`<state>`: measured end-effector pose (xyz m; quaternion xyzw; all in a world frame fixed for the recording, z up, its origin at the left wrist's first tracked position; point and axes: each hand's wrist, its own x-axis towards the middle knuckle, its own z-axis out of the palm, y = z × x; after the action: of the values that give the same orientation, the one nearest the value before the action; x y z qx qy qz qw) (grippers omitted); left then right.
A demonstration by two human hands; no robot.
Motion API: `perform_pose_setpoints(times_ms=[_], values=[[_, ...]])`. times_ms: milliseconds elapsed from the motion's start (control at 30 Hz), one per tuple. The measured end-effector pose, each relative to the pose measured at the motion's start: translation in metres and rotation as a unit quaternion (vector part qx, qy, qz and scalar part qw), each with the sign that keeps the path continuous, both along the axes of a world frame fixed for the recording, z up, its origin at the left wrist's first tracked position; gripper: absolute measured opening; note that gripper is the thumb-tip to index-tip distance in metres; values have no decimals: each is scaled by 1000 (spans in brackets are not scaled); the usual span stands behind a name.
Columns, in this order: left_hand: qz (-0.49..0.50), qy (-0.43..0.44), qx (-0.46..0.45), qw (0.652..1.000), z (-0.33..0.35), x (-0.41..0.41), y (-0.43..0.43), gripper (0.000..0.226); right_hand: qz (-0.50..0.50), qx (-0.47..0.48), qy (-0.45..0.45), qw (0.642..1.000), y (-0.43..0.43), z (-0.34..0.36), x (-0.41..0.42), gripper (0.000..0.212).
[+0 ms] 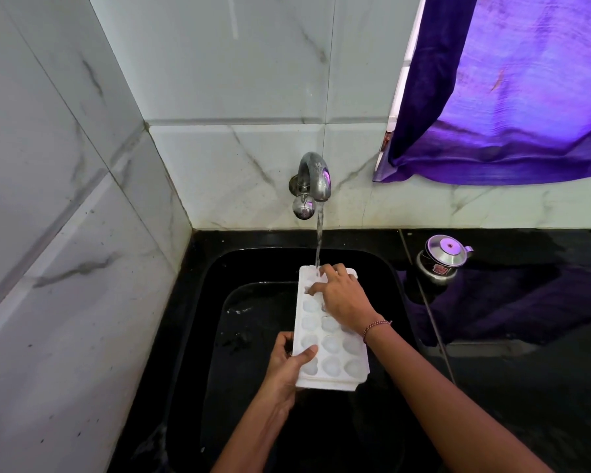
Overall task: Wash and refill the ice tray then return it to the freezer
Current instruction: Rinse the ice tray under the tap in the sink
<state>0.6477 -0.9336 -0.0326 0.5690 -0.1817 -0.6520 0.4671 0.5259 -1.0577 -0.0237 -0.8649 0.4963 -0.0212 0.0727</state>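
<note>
we see a white plastic ice tray (331,346) with rounded cups in three rows, wet and glossy. it is held lengthwise over the black sink (249,264), and its far end sits under the thin stream of water (318,244) from the steel tap (313,175).

our left hand (287,363) grips the near left corner, thumb on top and fingers curled underneath. our right hand (342,295) lies on the far end with its fingers bent down onto the cups. we cannot tell whether it grips or only presses. a beaded bracelet (376,326) circles that wrist.

the sink is set in a dark, shiny counter (526,387). a small steel pot (440,261) with a lid stands on the counter, right of the sink. white marbled tiles (219,63) cover the corner walls, and a purple curtain (509,97) hangs at the far right.
</note>
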Motion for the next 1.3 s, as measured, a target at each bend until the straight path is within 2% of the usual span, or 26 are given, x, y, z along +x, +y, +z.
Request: perform_pose_setpoints(times_ms=[300,400,467,700,1067,1200,1300], values=[[-13,6,-9,1000,1,-4,2,31,-79,-43,-53,995,-1,-6,0,34],[-22,0,-8,1000,0,-5,3,31,-101,-54,-50,992,-3,-7,0,43],[-29,-7,-5,1000,-2,-6,6,32,-95,-43,-32,994,-6,-6,-1,48],[-19,-4,-5,1000,-4,-5,10,33,-85,-38,-15,996,-10,-2,-1,37],[-3,3,-22,1000,-3,4,5,30,-58,-31,28,997,-11,-5,12,46],[-14,6,-17,1000,-5,4,8,31,-68,-28,22,997,-14,-5,10,38],[-7,1,-18,1000,-8,6,7,33,-56,-19,38,998,-12,-9,11,41]])
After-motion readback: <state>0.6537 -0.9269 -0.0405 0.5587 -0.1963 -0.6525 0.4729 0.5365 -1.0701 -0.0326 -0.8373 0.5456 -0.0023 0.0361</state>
